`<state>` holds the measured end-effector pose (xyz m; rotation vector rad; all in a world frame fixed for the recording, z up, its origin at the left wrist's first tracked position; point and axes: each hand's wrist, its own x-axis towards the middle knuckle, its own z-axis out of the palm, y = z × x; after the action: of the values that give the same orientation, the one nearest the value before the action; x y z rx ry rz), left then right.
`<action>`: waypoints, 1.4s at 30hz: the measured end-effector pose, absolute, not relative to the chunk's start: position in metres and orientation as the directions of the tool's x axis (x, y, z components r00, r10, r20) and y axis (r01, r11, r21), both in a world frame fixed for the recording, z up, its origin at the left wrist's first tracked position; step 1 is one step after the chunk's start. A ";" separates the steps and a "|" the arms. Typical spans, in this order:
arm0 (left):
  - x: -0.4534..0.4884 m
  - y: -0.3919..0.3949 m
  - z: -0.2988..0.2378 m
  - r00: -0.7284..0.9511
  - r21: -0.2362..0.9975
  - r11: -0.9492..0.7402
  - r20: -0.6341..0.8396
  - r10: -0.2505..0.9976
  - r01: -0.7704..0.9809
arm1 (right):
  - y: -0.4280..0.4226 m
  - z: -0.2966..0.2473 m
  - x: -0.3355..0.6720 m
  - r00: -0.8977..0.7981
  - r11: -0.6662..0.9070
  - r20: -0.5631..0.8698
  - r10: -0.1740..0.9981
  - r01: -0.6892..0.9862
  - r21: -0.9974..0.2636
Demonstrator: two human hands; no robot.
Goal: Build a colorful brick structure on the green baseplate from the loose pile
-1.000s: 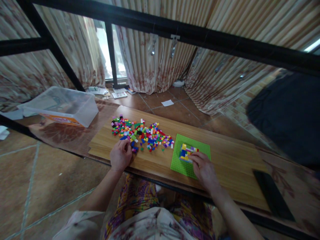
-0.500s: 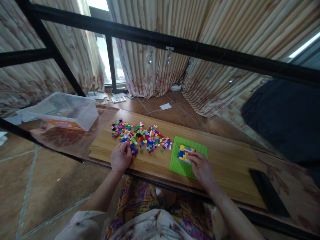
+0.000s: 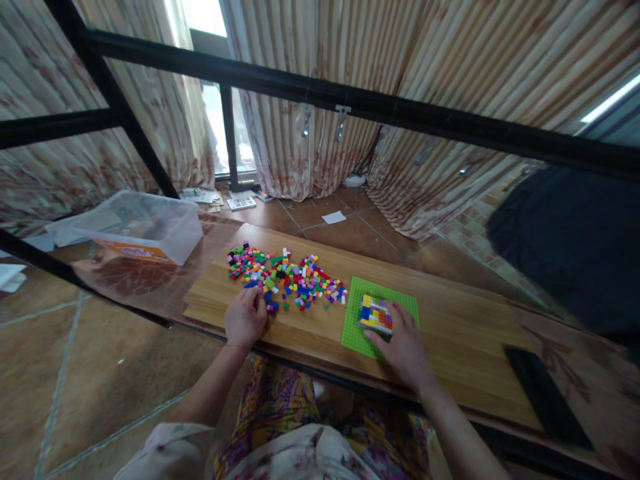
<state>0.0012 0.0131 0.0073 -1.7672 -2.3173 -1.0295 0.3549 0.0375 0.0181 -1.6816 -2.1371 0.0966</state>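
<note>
A green studded baseplate [image 3: 354, 332] lies on the wooden board. On it sits a low block of toy bricks [image 3: 376, 316] in yellow, blue, white, red and orange. My right hand [image 3: 406, 347] is around this block, thumb at its near edge and fingers along its right side. My left hand [image 3: 245, 319] rests on the board with its fingers curled in, beside a few blue bricks [image 3: 271, 307]; whatever it may hold is hidden. Just beyond it spreads a loose pile of small coloured bricks [image 3: 305, 275].
A clear plastic bin [image 3: 185, 233] with an orange label stands at the left end. A flat black object [image 3: 547, 397] lies at the right end of the wooden board [image 3: 460, 333]. A black metal rail [image 3: 280, 79] crosses in front, with curtains behind it.
My right hand has gone from a pinch over the block's right part to a wider hold, thumb at the near edge. My left hand stays in place. The view has shifted slightly.
</note>
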 end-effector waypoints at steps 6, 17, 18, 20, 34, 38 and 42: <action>0.001 0.012 0.008 -0.340 0.460 0.126 0.420 0.841 0.879 | 0.063 0.033 0.322 -0.192 0.231 0.209 0.959 0.956 -0.179; 0.002 0.012 0.007 -0.348 0.478 0.114 0.434 0.831 0.871 | 0.087 0.030 0.302 -0.214 0.244 0.188 0.958 0.958 -0.150; 0.002 0.012 0.007 -0.350 0.479 0.118 0.431 0.832 0.870 | 0.085 0.030 0.304 -0.221 0.253 0.199 0.955 0.955 -0.154; 0.002 0.013 0.007 -0.353 0.482 0.120 0.427 0.833 0.868 | 0.083 0.031 0.306 -0.262 0.298 0.214 0.941 0.941 -0.161; 0.002 0.012 0.005 -0.366 0.490 0.136 0.410 0.835 0.861 | 0.079 0.033 0.321 -0.300 0.323 0.174 0.938 0.939 -0.122; 0.003 0.012 0.007 -0.362 0.505 0.132 0.391 0.846 0.853 | 0.082 0.033 0.311 -0.295 0.318 0.170 0.940 0.939 -0.134; 0.003 0.012 0.008 -0.369 0.522 0.137 0.373 0.851 0.842 | 0.091 0.036 0.280 -0.284 0.328 0.213 0.935 0.920 -0.212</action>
<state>0.0034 0.0116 0.0081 -1.7714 -2.3784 -1.0771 0.2802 0.0914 0.0357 -1.6632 -2.3010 0.0687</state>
